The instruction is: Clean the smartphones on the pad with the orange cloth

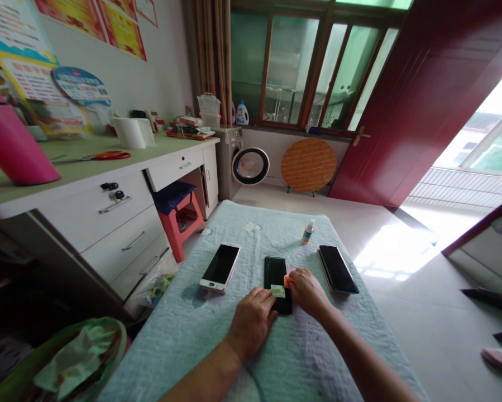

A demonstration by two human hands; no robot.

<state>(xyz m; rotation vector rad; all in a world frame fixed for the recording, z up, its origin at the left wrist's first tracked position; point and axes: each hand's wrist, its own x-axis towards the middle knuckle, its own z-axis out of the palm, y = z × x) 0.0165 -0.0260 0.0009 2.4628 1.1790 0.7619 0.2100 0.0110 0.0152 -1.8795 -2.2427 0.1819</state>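
A dark smartphone [275,269] lies back side up on the cloth-covered table, a small pale label [278,291] on its lower part. My left hand [253,321] grips the phone at its lower left edge, fingers bent against it. In my right hand [307,290], a small orange piece [287,280] is pinched against the phone's right edge; most of it is hidden by the fingers. To the left lies a white-framed phone [221,267] with a dark screen. A black phone [338,269] rests at the right. Behind it stands a small spray bottle [307,232].
A pale blue quilted cloth [183,340] covers the table. At left are a desk [83,215] with scissors [106,156], a pink bottle [16,139] and a paper roll [129,133]. A pink stool [179,223] stands under it, a lined bin [79,357] at lower left.
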